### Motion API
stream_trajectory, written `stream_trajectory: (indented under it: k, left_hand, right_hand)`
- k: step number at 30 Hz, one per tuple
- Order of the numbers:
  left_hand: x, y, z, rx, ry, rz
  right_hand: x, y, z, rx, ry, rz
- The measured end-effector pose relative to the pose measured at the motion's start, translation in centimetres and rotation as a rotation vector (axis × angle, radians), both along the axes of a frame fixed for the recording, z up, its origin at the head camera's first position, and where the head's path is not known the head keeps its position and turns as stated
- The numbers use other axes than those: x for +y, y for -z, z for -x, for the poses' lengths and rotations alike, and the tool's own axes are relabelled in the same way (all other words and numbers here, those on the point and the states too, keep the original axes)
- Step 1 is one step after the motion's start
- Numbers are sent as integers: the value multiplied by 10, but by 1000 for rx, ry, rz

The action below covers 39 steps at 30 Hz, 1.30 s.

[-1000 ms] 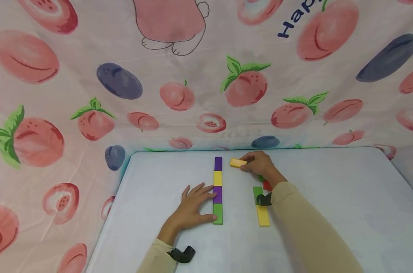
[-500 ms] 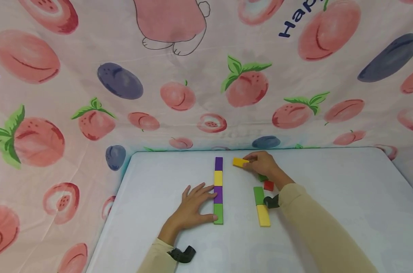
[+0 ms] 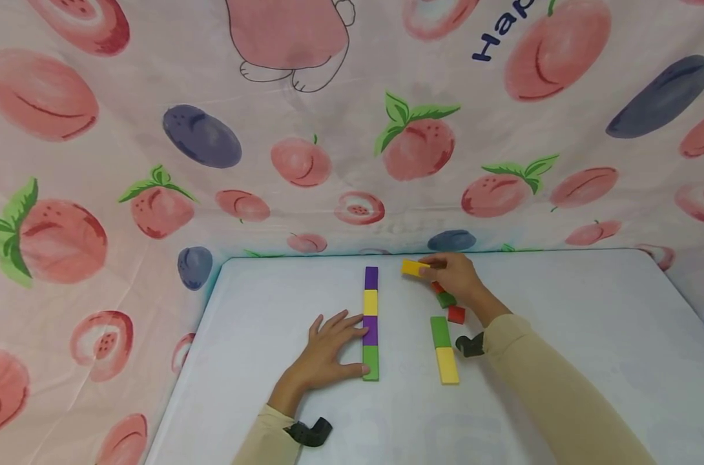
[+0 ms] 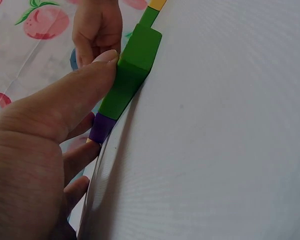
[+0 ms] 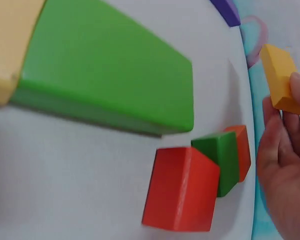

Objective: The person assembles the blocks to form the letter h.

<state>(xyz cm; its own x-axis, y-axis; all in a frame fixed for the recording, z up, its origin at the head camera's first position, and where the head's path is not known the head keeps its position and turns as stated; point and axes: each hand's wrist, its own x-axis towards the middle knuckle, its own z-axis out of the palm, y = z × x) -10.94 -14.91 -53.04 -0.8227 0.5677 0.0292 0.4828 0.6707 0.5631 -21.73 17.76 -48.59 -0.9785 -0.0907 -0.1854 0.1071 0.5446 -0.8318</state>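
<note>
In the head view my left hand (image 3: 327, 352) lies beside a straight row of blocks, its spread fingertips and thumb touching the row's left side. From the near end the row runs green block (image 3: 371, 363), purple block (image 3: 370, 330), yellow block (image 3: 371, 302), purple block (image 3: 371, 278). The left wrist view has my thumb against the green block (image 4: 132, 65). My right hand (image 3: 458, 276) pinches a yellow block (image 5: 280, 77) between thumb and fingers, to the right of the row's far end. In the right wrist view it is held above the table.
Right of the row, a second green block (image 3: 440, 332) and yellow block (image 3: 447, 366) lie end to end. Beyond them are a red block (image 3: 456, 314), a small green block (image 3: 446, 299) and an orange-red block (image 5: 241, 150). Fruit-printed cloth (image 3: 305, 213) hangs behind the white table (image 3: 259, 303).
My right hand has moved right and slightly away with the yellow block, uncovering the red, green and orange-red blocks beneath. My left hand stays by the row.
</note>
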Motion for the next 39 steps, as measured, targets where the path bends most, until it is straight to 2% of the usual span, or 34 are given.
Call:
stream_trajectory:
  k: [4, 11, 17, 24, 34, 39]
  left_hand:
    - [0, 0, 0, 0, 0, 0]
    - [0, 0, 0, -1, 0, -4]
    - [0, 0, 0, -2, -2, -11]
    - [0, 1, 0, -6, -4, -6]
    - [0, 2, 1, -25, -11, 9]
    - [0, 1, 0, -17, -8, 0]
  right_hand:
    - [-4, 0, -1, 4, -14, 54]
    - [-13, 3, -2, -135, 24, 214]
    - [-19, 3, -3, -197, 45, 303]
    - [-24, 5, -6, -215, 37, 266]
    - [-32, 2, -11, -212, 24, 109]
    - [-37, 1, -11, -221, 19, 99]
